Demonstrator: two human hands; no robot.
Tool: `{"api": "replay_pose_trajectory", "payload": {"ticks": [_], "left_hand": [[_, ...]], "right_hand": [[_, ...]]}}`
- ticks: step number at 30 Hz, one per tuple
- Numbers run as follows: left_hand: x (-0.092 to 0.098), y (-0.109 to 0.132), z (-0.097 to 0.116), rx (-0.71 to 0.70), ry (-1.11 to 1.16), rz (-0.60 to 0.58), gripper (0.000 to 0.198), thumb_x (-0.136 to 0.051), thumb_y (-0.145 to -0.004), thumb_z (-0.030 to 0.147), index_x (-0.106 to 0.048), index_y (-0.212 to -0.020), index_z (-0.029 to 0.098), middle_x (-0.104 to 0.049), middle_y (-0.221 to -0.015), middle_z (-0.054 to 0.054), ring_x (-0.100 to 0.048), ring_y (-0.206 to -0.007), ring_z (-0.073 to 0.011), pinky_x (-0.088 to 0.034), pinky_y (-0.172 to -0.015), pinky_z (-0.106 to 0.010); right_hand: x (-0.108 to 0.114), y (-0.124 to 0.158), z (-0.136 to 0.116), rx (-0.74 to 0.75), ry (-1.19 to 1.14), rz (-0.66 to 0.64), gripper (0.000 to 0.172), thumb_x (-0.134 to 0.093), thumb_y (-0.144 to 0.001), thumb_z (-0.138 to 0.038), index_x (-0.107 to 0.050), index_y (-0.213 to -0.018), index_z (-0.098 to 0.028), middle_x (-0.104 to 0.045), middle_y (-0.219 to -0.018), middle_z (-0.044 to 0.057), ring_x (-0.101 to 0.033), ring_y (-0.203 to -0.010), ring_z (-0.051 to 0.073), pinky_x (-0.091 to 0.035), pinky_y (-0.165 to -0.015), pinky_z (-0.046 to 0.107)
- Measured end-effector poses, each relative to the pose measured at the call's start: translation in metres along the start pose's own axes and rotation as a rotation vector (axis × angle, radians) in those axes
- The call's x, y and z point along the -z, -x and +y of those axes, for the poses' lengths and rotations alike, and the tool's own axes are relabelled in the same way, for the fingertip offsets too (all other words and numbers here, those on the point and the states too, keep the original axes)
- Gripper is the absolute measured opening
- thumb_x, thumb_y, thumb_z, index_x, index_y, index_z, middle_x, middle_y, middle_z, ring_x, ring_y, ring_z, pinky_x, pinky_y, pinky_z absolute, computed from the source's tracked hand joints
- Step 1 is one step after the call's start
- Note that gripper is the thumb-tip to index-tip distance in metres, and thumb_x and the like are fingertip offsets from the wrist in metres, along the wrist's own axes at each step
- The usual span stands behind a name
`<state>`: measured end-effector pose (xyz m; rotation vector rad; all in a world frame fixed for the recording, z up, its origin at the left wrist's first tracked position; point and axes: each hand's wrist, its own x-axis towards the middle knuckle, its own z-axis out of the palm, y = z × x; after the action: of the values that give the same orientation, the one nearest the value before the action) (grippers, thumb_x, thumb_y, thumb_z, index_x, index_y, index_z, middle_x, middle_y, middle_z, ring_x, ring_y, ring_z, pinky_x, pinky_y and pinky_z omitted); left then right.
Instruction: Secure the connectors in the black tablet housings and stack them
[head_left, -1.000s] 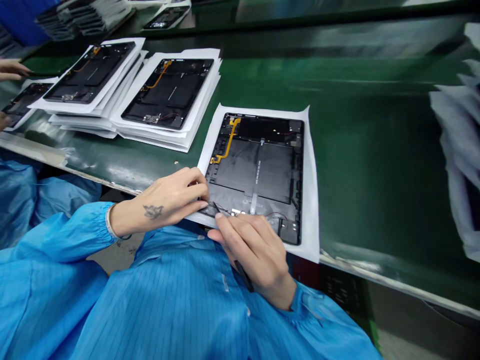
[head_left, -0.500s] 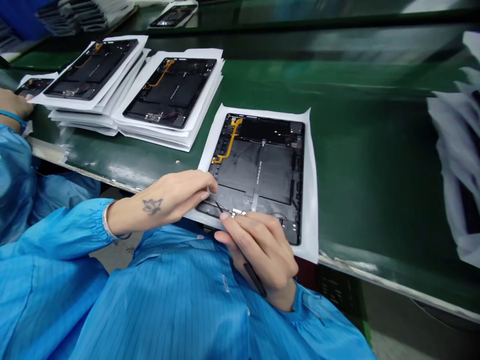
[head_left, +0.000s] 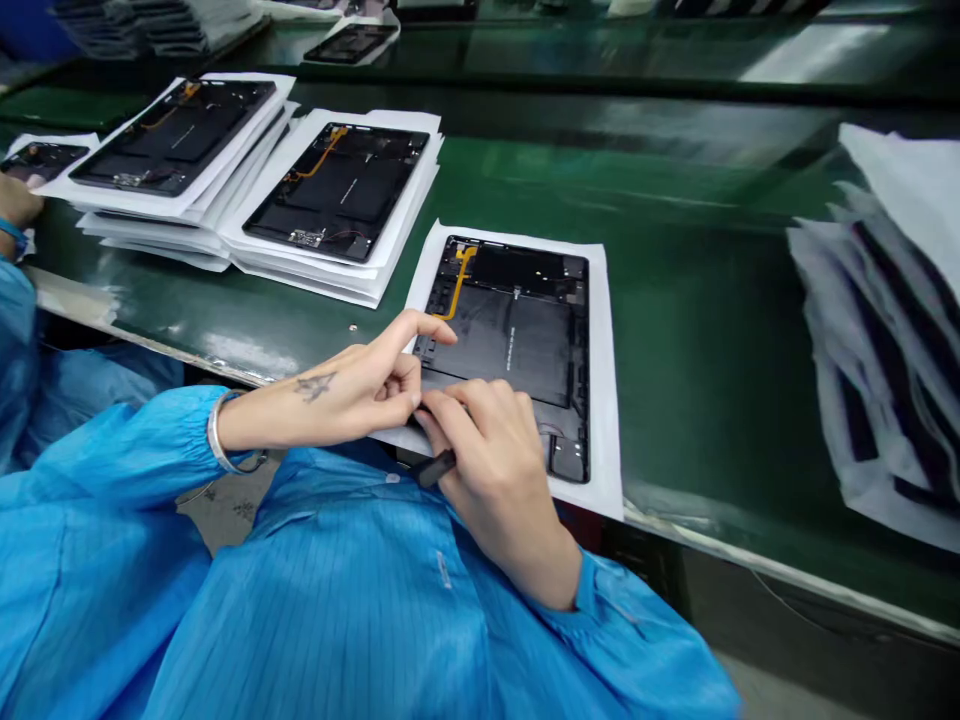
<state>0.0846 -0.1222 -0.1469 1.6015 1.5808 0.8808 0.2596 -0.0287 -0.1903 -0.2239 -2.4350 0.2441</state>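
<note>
An opened tablet (head_left: 547,345) lies on a white sheet (head_left: 606,400) at the bench edge, its black battery and orange ribbon cable (head_left: 459,285) exposed. My left hand (head_left: 360,385) is over its near left corner, index finger stretched out, the other fingers curled and pinched against the thumb. Anything in that pinch is hidden. My right hand (head_left: 499,455) closes around a slim black tool (head_left: 436,468), whose blunt end sticks out toward my body; its tip is out of sight. Fingertips of both hands meet at the tablet's lower left edge.
Two stacks of opened tablets between white sheets (head_left: 409,235) stand to the left on the green bench (head_left: 697,300). More sheeted pieces (head_left: 862,380) lean at the right. A co-worker's hand (head_left: 19,200) is at the far left. Another tablet (head_left: 351,43) lies farther back.
My right hand has moved left to meet my left hand, and the tool has turned in its grip. My left index finger has lifted while thumb and other fingers pinch together.
</note>
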Motion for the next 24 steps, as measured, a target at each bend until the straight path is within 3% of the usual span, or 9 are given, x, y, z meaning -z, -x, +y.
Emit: {"api": "replay_pose_trajectory", "payload": {"ticks": [2,5,9,13,24], "left_hand": [[-0.001,0.001,-0.002,-0.017,0.003,0.029,0.054,-0.052,-0.095,0.013,-0.032,-0.144,0.024,-0.051,-0.076,0.006,-0.048,-0.061,-0.0092,-0.041,-0.058,-0.019],[-0.005,0.004,-0.009,-0.080,-0.022,0.211,0.048,-0.052,-0.100,0.018,-0.036,-0.145,0.022,-0.058,-0.084,0.003,-0.058,-0.071,-0.0100,-0.048,-0.066,-0.020],[-0.014,0.011,-0.017,-0.243,-0.314,0.449,0.015,-0.061,-0.099,0.019,-0.063,-0.113,0.016,-0.067,-0.093,-0.002,-0.064,-0.085,-0.0112,-0.051,-0.079,-0.021],[-0.020,0.016,-0.017,-0.358,-0.442,0.460,0.007,-0.062,-0.096,0.009,-0.067,-0.101,0.010,-0.070,-0.092,-0.005,-0.064,-0.087,-0.0110,-0.050,-0.083,-0.021],[-0.020,0.018,-0.013,-0.371,-0.586,0.441,0.008,-0.062,-0.094,0.005,-0.068,-0.100,0.007,-0.070,-0.091,-0.007,-0.065,-0.086,-0.0115,-0.051,-0.082,-0.021]], "right_hand": [[-0.003,-0.004,-0.001,0.003,-0.023,-0.014,0.018,-0.053,-0.099,-0.014,-0.065,-0.086,-0.014,-0.061,-0.081,0.007,-0.046,-0.076,0.021,-0.032,-0.065,0.035],[-0.007,-0.005,0.002,-0.046,-0.138,-0.018,0.018,-0.053,-0.097,-0.010,-0.065,-0.084,-0.016,-0.057,-0.078,0.005,-0.046,-0.075,0.020,-0.034,-0.066,0.034],[-0.008,-0.004,0.005,-0.106,-0.218,-0.013,0.018,-0.054,-0.096,-0.009,-0.065,-0.083,-0.016,-0.058,-0.078,0.004,-0.046,-0.075,0.019,-0.036,-0.068,0.032],[-0.009,-0.003,0.005,-0.102,-0.206,-0.019,0.018,-0.056,-0.095,-0.007,-0.066,-0.083,-0.015,-0.058,-0.077,0.004,-0.044,-0.074,0.019,-0.033,-0.067,0.033],[-0.010,-0.004,0.004,-0.002,-0.029,-0.003,0.022,-0.053,-0.094,-0.008,-0.063,-0.077,-0.016,-0.055,-0.075,0.005,-0.038,-0.073,0.020,-0.027,-0.064,0.035]]}}
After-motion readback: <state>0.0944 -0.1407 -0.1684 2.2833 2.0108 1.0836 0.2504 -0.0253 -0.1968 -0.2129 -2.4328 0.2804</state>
